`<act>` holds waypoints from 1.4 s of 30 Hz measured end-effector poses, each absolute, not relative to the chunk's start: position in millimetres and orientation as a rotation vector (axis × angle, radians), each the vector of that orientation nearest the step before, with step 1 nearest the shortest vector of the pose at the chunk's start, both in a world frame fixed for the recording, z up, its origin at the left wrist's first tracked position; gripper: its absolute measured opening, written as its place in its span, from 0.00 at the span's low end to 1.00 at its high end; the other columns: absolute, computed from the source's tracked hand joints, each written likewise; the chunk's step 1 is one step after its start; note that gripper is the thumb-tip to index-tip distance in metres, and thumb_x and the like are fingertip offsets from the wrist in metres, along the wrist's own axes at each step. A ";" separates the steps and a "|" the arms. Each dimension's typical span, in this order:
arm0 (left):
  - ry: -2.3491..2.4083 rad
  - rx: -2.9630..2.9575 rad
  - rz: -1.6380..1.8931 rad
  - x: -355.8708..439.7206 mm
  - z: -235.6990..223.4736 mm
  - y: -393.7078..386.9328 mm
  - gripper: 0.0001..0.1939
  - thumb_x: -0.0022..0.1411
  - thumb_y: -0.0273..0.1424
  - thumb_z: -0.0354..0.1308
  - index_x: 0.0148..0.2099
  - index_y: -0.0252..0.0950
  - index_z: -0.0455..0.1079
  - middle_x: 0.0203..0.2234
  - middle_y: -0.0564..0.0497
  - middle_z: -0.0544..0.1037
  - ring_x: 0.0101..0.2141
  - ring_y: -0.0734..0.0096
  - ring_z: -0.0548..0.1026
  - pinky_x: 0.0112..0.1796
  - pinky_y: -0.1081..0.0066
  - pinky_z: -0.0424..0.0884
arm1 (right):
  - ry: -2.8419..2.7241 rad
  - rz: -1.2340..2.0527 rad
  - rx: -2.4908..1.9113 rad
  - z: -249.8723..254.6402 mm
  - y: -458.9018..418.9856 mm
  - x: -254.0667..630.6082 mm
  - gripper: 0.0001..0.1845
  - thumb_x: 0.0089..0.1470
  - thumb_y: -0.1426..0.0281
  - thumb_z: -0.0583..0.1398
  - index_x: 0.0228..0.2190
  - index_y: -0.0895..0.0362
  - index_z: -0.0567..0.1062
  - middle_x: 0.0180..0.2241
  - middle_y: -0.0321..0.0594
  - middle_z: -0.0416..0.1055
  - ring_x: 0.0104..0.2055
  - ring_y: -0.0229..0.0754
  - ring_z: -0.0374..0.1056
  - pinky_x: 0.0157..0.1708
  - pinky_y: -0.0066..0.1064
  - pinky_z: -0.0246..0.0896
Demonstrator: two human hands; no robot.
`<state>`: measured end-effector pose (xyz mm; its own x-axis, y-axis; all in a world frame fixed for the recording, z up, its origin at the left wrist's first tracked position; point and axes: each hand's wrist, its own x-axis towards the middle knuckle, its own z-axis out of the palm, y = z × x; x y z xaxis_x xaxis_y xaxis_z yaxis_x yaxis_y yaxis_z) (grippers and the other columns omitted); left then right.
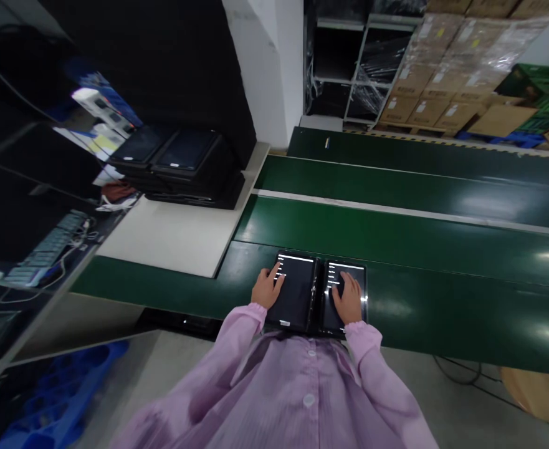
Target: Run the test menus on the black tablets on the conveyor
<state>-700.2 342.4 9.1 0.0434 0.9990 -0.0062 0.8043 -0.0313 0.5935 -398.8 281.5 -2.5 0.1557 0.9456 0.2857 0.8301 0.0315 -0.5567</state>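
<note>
Two black tablets lie side by side at the near edge of the green bench, each lit with a short white text menu on a dark screen. Over the upper left part of the left tablet (295, 296) rests my left hand (267, 288), its fingers stretched onto the menu. My right hand (349, 298) lies on the right tablet (333, 312), with fingers spread across the screen beside the menu lines. Neither hand grips anything. The hands cover part of each screen.
Stacks of black tablets (185, 149) stand on a white board (171, 234) to the left. Beyond the green bench (409, 305) runs a green conveyor belt (372, 224). A keyboard (50, 246) is at far left, a round stool (533, 393) at lower right, and cartons (433, 81) behind.
</note>
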 end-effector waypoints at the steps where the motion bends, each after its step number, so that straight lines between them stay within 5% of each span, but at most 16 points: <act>1: 1.811 1.870 0.594 -700.5 9.3 341.1 0.31 0.73 0.48 0.48 0.72 0.44 0.63 0.50 0.40 0.71 0.51 0.50 0.73 0.50 0.56 0.72 | -1.701 0.244 -1.815 -1.5 283.0 -399.9 0.29 0.67 0.61 0.53 0.64 0.62 0.65 0.62 0.56 0.68 0.69 0.55 0.58 0.69 0.56 0.48; 7: 1.735 1.780 0.761 -705.0 7.5 329.8 0.35 0.72 0.47 0.50 0.74 0.38 0.57 0.53 0.37 0.72 0.55 0.49 0.71 0.58 0.51 0.67 | -1.696 0.252 -1.835 -1.0 283.3 -403.5 0.29 0.67 0.62 0.52 0.64 0.63 0.65 0.63 0.55 0.68 0.71 0.55 0.55 0.71 0.57 0.43; 16: 1.663 1.851 0.805 -713.6 -7.3 316.2 0.27 0.72 0.44 0.50 0.67 0.38 0.70 0.55 0.38 0.72 0.57 0.52 0.70 0.62 0.52 0.65 | -1.580 0.271 -1.807 -8.3 265.0 -400.6 0.27 0.68 0.58 0.52 0.60 0.61 0.69 0.60 0.55 0.71 0.67 0.57 0.61 0.68 0.58 0.51; 32: 1.660 1.788 0.824 -714.0 -5.8 315.4 0.30 0.71 0.47 0.51 0.67 0.36 0.69 0.55 0.36 0.74 0.58 0.48 0.71 0.62 0.49 0.66 | -1.621 0.242 -1.808 -2.4 252.3 -416.4 0.25 0.70 0.59 0.51 0.59 0.62 0.70 0.57 0.56 0.73 0.68 0.56 0.60 0.69 0.59 0.50; 36: 1.664 1.382 0.888 -716.1 -14.5 302.7 0.34 0.69 0.49 0.55 0.71 0.38 0.63 0.65 0.39 0.70 0.66 0.51 0.66 0.66 0.51 0.60 | -1.537 0.468 -1.736 1.0 246.6 -441.3 0.29 0.69 0.56 0.52 0.63 0.60 0.67 0.63 0.55 0.67 0.70 0.55 0.57 0.69 0.57 0.53; 42: 1.643 1.040 0.914 -714.9 -24.0 292.7 0.31 0.66 0.52 0.57 0.66 0.42 0.69 0.65 0.44 0.72 0.66 0.51 0.68 0.66 0.51 0.63 | -1.253 1.116 -1.671 -9.3 246.3 -510.1 0.48 0.60 0.49 0.60 0.71 0.62 0.55 0.71 0.56 0.54 0.73 0.57 0.52 0.71 0.53 0.51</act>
<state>-714.9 292.7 -24.0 -0.1836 0.9287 -0.3222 0.2156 0.3579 0.9085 -510.1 246.3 -9.3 0.1387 0.9698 -0.2005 0.3112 -0.2349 -0.9209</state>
